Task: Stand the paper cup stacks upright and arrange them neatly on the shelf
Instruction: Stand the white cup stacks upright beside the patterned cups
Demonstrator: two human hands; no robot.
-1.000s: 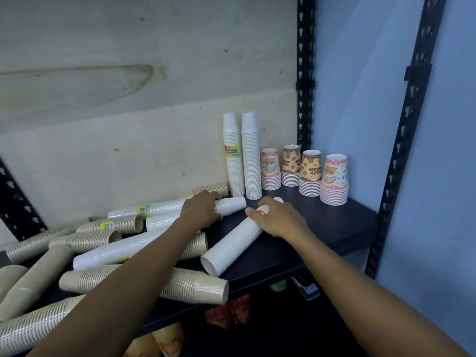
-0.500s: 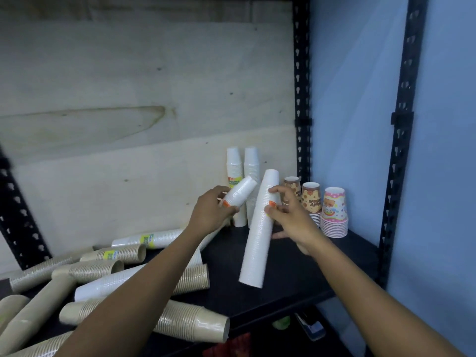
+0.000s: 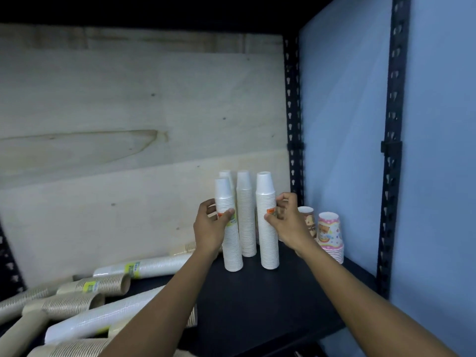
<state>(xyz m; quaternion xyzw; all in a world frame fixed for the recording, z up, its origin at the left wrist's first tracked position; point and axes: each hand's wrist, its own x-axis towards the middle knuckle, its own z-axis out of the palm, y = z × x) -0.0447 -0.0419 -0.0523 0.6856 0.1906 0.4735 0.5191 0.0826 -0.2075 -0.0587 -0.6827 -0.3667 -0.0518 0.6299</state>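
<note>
My left hand [image 3: 210, 229] is wrapped around one white cup stack [image 3: 230, 228], and my right hand [image 3: 286, 222] grips a second white stack [image 3: 268, 228]; both stand upright on the dark shelf [image 3: 257, 305], a little apart. Just behind them stand two more white stacks, the nearer one [image 3: 246, 215] between the two I hold and the other [image 3: 226, 175] mostly hidden. That makes four upright white stacks. To the right of my right hand I count two short stacks of printed cups, one brown [image 3: 307, 217] and one pink [image 3: 331, 233], though my hand may hide more. On the left, stacks lie on their sides: two white ones [image 3: 144, 267] [image 3: 103, 319] and several tan ones [image 3: 103, 284], too overlapped for me to count exactly.
</note>
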